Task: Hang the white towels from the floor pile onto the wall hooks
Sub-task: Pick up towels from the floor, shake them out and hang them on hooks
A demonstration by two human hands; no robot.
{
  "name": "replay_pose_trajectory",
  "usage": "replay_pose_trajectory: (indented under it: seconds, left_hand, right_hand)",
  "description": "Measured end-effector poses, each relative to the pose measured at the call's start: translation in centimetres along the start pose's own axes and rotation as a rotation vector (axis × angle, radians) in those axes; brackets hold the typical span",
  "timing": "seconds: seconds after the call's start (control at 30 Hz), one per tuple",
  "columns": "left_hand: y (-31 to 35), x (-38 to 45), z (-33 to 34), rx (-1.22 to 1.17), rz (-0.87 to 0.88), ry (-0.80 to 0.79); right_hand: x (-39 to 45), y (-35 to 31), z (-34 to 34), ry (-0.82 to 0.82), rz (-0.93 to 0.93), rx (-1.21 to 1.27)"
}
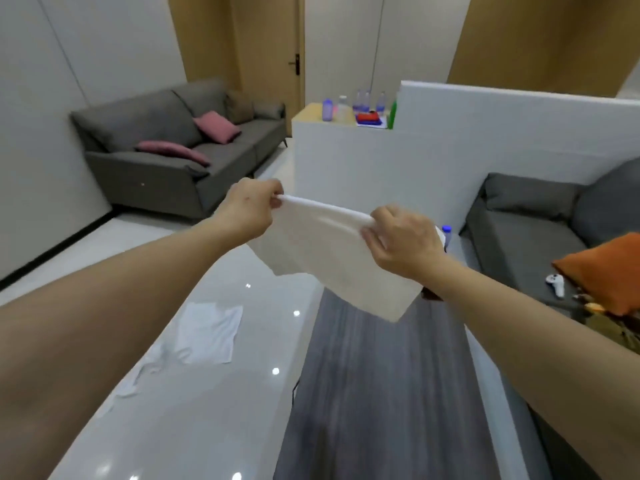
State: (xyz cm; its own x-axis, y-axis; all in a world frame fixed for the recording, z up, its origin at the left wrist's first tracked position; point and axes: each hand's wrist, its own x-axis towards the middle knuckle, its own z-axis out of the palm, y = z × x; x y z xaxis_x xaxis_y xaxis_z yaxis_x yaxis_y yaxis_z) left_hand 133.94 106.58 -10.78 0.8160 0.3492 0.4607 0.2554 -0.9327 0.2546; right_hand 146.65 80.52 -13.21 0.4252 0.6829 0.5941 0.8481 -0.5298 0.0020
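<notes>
A white towel (332, 258) hangs stretched in the air between both hands. My left hand (247, 211) pinches its upper left corner. My right hand (403, 242) grips the upper edge at the right, fingers curled round the cloth. The towel's lower edge droops free above the floor. Further white towels (207, 334) lie spread flat on the glossy floor at lower left, one rumpled piece (135, 379) trailing toward me. No wall hooks show in this view.
A grey rug (381, 393) runs down the middle. A grey sofa (180, 147) with pink cushions stands at back left. A white partition (485, 133) and counter with bottles (360, 105) stand ahead. Another grey sofa (526, 230) with an orange cushion (602, 268) is at right.
</notes>
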Motion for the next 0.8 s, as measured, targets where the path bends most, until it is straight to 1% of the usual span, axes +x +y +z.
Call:
replay_pose_trajectory:
  seconds: [0.07, 0.17, 0.27, 0.37, 0.43, 0.6, 0.77, 0.8]
  left_hand:
    - [-1.6, -0.6, -2.2, 0.044, -0.082, 0.05]
    - [-4.3, -2.4, -5.4, 0.119, -0.195, 0.122]
    - [-7.6, -5.0, -9.4, 0.185, -0.272, 0.193]
    - [-11.1, -8.3, -14.6, 0.267, -0.323, 0.233]
    - [-13.4, -10.7, -18.1, 0.298, -0.363, 0.271]
    - [-19.8, -19.1, -28.1, 0.359, -0.488, 0.373]
    - [-26.6, -29.9, -39.6, 0.464, -0.597, 0.386]
    - [-27.8, -32.2, -42.0, 0.478, -0.627, 0.411]
  right_hand:
    - [2.7, -1.2, 0.4, 0.008, -0.082, 0.033]
    - [6.9, -4.2, 1.2, 0.039, -0.141, 0.119]
    - [10.3, -9.0, 1.5, 0.038, -0.222, 0.176]
    - [13.2, -15.0, 1.3, 0.077, -0.331, 0.235]
    - [14.8, -19.4, 0.7, 0.091, -0.398, 0.258]
    - [17.8, -33.3, -1.8, 0.132, -0.522, 0.342]
    - [19.2, -49.5, -4.4, 0.179, -0.654, 0.468]
    - [19.3, -53.1, -5.0, 0.188, -0.69, 0.511]
